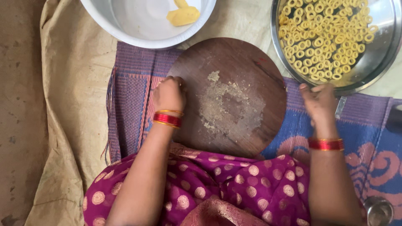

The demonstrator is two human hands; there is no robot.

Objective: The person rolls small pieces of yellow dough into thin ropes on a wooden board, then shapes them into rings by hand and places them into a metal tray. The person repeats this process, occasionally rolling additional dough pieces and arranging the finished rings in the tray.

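Done: your steel tray [379,58] is full of dough rings [324,37] | left: dough lump [183,14] in bowl [104,19] | your left hand [168,95] curled on board [234,96], contents hidden | right hand [319,102] at tray rim, fingers loosely bent, grip unclear

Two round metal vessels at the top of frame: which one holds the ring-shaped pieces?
The steel tray at top right, by the right hand, is covered in small yellow dough rings. The white-lined bowl at top left holds only a dough lump.

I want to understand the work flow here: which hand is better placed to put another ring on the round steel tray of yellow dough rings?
Probably the right hand: it already rests at the near rim of the round steel tray of yellow dough rings. The left hand sits across the round wooden board.
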